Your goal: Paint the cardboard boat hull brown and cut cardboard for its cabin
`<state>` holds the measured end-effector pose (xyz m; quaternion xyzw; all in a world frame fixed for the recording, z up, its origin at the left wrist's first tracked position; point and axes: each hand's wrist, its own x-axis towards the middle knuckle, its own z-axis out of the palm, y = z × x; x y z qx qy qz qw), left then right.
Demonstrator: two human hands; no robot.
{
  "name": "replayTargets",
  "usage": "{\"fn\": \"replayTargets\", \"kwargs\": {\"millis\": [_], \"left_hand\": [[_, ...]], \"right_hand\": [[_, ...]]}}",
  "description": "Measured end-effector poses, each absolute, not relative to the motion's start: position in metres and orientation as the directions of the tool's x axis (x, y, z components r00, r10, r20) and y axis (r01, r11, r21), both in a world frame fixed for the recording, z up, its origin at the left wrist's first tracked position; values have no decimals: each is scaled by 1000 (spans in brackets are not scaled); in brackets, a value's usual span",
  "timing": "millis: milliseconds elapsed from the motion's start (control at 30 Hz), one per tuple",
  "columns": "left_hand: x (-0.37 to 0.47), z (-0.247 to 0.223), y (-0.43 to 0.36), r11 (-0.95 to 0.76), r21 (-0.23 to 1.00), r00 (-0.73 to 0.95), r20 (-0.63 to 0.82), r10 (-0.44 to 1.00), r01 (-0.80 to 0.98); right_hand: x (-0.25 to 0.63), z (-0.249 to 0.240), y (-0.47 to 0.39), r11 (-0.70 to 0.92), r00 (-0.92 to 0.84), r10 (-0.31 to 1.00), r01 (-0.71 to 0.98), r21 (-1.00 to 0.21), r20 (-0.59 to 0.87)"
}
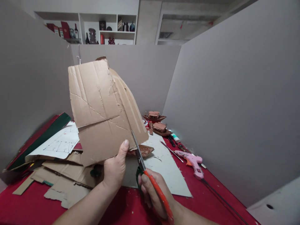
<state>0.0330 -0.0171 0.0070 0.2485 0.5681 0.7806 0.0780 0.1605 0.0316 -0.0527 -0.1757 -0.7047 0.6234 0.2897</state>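
A large creased sheet of brown cardboard [96,103] is held up in front of me. My left hand [116,165] grips its lower edge, thumb on the near face and the other fingers hidden behind. My right hand [153,187] is closed around scissors [154,184] with orange and dark green handles. Their blades point up and left, at the cardboard's lower edge, along a long slit that runs up the sheet. Right of the slit is a curved-edged part of the cardboard. Behind its lower edge, a brown ridged boat-shaped piece [146,151] shows partly.
Cardboard scraps [67,190] and a sheet with drawn lines [58,143] lie at left. A pale board [175,181] rests on the red tabletop [199,200]. At right are a pink glue gun [193,161] and a screwdriver [172,152]; two model boats [153,116] stand behind. Grey partitions surround the table.
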Motion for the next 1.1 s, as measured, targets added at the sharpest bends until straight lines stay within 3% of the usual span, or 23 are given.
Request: {"fn": "replayTargets", "kwargs": {"millis": [167, 333, 667, 800, 1100], "left_hand": [[36, 7, -18, -307, 944, -883, 241, 402, 118], [45, 8, -21, -219, 972, -852, 183, 490, 83], [49, 14, -25, -216, 974, -878, 156, 452, 61], [47, 13, -25, -161, 987, -852, 85, 517, 1], [46, 13, -27, -231, 972, -855, 160, 493, 48]], "right_hand": [[157, -55, 35, 103, -777, 610, -114, -988, 153], [157, -49, 37, 103, -749, 642, -132, -986, 167], [162, -46, 31, 29, -751, 650, -128, -991, 116], [160, -42, 35, 54, -743, 653, -148, -987, 147], [166, -37, 30, 7, -762, 635, -162, -987, 130]]}}
